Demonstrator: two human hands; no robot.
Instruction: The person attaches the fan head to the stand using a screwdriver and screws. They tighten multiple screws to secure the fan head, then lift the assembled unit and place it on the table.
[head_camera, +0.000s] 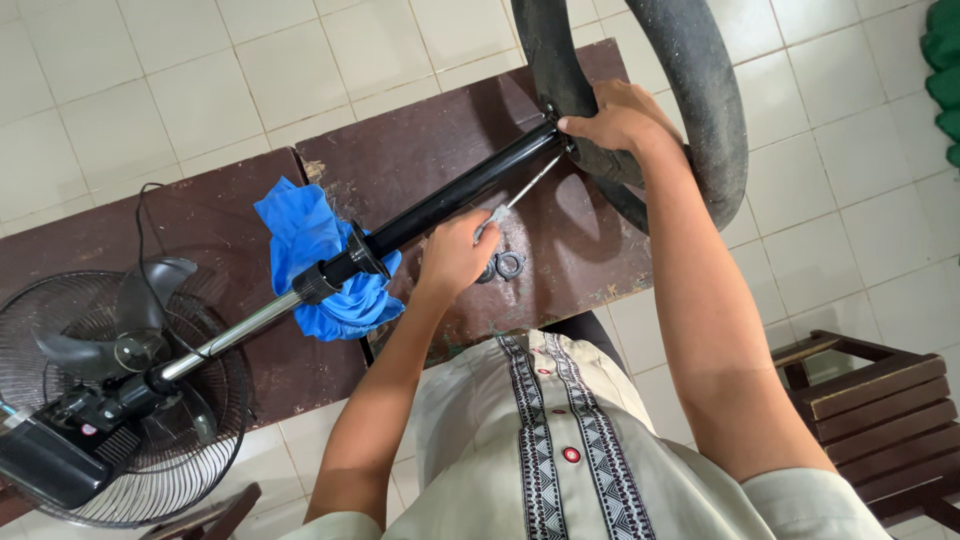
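A black fan pole (455, 193) lies slanted across a dark brown wooden table (420, 140), its chrome inner tube (235, 335) running down to the fan head (95, 400) at lower left. My left hand (455, 255) grips a thin metal tool (522, 190), likely a screwdriver, whose tip points at the pole's upper end. My right hand (625, 122) holds the round black fan base (700, 90) where the pole meets it. Two metal washers (503, 266) lie on the table beside my left hand.
A crumpled blue cloth (310, 235) lies under the pole. The fan's wire grille and grey blades (130, 320) overhang the table's left part. A black cable (140, 215) curls on the table. A dark wooden stool (880, 400) stands on the white tiled floor at right.
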